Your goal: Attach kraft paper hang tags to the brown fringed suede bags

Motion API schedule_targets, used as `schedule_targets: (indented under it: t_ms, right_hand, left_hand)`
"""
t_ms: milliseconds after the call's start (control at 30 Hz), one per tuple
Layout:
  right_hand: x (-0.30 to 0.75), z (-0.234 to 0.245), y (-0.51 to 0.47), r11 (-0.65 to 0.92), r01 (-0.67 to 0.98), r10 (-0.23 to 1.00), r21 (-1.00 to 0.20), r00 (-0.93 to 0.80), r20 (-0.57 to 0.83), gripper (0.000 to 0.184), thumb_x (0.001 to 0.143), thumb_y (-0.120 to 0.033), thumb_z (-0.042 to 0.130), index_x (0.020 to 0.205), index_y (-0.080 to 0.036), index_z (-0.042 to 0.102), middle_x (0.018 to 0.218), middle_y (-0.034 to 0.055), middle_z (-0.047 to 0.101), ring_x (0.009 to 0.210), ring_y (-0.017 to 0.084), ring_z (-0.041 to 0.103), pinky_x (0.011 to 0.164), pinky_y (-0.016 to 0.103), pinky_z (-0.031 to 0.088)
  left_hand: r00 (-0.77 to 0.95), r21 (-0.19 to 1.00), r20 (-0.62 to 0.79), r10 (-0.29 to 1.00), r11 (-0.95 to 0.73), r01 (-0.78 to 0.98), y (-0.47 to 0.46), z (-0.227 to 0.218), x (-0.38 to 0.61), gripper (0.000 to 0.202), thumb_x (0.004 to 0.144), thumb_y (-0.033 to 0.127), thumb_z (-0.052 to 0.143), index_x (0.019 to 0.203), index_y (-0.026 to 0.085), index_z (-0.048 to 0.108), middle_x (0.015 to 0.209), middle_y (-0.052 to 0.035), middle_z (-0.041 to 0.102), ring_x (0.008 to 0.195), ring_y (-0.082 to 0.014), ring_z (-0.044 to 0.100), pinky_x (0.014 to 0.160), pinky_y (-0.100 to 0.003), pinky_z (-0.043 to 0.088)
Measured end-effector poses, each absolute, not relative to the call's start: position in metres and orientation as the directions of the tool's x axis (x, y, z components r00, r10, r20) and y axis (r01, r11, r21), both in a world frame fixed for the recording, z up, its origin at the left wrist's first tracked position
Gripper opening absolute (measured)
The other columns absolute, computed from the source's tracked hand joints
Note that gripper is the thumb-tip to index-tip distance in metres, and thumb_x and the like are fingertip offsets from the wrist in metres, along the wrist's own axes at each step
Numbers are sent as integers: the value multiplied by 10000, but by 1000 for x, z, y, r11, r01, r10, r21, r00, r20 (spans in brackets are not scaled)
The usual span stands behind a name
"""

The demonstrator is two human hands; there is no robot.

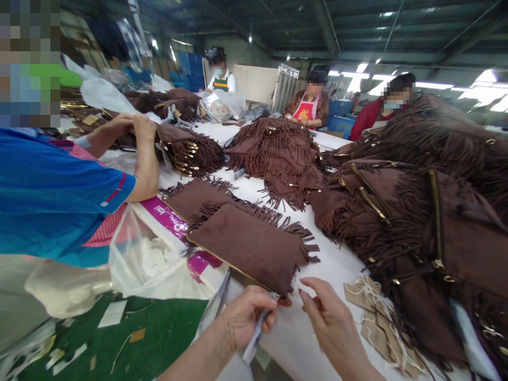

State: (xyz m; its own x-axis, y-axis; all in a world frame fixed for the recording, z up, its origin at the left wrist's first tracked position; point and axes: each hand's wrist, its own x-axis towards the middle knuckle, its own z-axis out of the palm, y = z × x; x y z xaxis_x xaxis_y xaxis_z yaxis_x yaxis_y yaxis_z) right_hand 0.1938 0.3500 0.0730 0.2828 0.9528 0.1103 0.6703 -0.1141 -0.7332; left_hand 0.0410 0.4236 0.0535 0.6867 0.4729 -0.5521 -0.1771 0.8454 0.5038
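A brown fringed pouch (246,241) lies flat on the white table, its gold zip along the near edge. My left hand (252,316) is closed at the pouch's near right corner, by the zip end. A crumpled greyish strip (254,336) hangs through the same fingers. Just right of that corner is my right hand (327,317), thumb and forefinger slightly apart, with nothing visible between them. Another brown pouch (198,200) lies partly under the first.
Brown fringed bags (397,227) are heaped at right, with another pile (278,148) behind. Cardboard tags with white strings (377,312) lie near my right hand. A co-worker in a blue top (63,196) stands close at left. A clear plastic bag (151,264) hangs at the table edge.
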Motion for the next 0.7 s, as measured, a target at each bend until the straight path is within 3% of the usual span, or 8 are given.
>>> schedule_targets:
  t_ms: [100, 200, 267, 400, 467, 533, 633, 700]
  right_hand:
    - [182, 64, 335, -140, 623, 893, -770, 414, 173, 216, 822, -380, 443, 861, -214, 576, 810, 44, 592, 626, 156, 548, 610, 276, 441]
    - [166, 52, 330, -272, 430, 873, -861, 486, -33, 286, 800, -452, 452, 778, -214, 610, 636, 9, 583, 495, 146, 503, 506, 273, 413]
    - [157, 46, 334, -345, 201, 849, -917, 483, -214, 332, 769, -499, 471, 801, -208, 627, 564, -5, 578, 446, 147, 483, 453, 270, 392]
    - [150, 38, 342, -349, -260, 798, -900, 421, -431, 303, 683, -492, 582, 733, -195, 619, 619, 5, 614, 560, 163, 544, 474, 248, 404]
    - [151, 34, 338, -370, -238, 786, -898, 434, -439, 300, 661, -493, 602, 643, -194, 596, 527, -25, 543, 482, 129, 469, 422, 228, 342]
    - [153, 31, 327, -415, -102, 795, -904, 442, -415, 331, 653, -514, 595, 574, -193, 575, 429, -63, 402, 409, 100, 345, 384, 223, 253]
    - [157, 28, 310, -440, 66, 820, -895, 435, -371, 375, 648, -550, 569, 527, -195, 563, 423, -68, 341, 410, 96, 291, 387, 232, 208]
    - [157, 25, 302, -435, 115, 830, -893, 437, -347, 390, 659, -565, 546, 526, -198, 561, 436, -60, 365, 417, 102, 309, 389, 236, 217]
  left_hand:
    - [715, 463, -577, 395, 879, -113, 426, 49, 40, 273, 496, 180, 587, 717, 29, 642, 777, -126, 650, 376, -47, 423, 354, -190, 185]
    - [734, 408, -607, 304, 912, -40, 427, 46, 40, 256, 513, 178, 552, 694, 27, 653, 652, -92, 636, 354, -53, 405, 345, -188, 197]
    - [733, 389, -624, 271, 921, -9, 428, 45, 42, 222, 520, 178, 533, 659, 53, 653, 538, -48, 591, 342, -54, 387, 340, -178, 189]
    - [706, 450, -651, 279, 891, 62, 427, 49, 42, 208, 529, 218, 528, 632, 74, 638, 501, -38, 554, 347, -62, 385, 338, -178, 175]
    - [654, 560, -671, 349, 817, 139, 424, 55, 38, 169, 530, 219, 548, 618, 91, 615, 514, -40, 552, 380, -92, 426, 363, -196, 233]
    - [542, 731, -645, 538, 642, 233, 419, 64, 31, 102, 529, 190, 587, 606, 124, 594, 526, -32, 546, 471, -132, 483, 437, -220, 313]
    - [357, 913, -328, 875, 197, 356, 408, 78, 23, 173, 542, 160, 643, 714, 170, 636, 745, -57, 619, 760, -195, 536, 648, -252, 380]
    - [363, 901, -235, 902, 61, 430, 399, 82, 25, 113, 602, 194, 623, 712, 190, 646, 756, -50, 627, 774, -193, 541, 667, -249, 379]
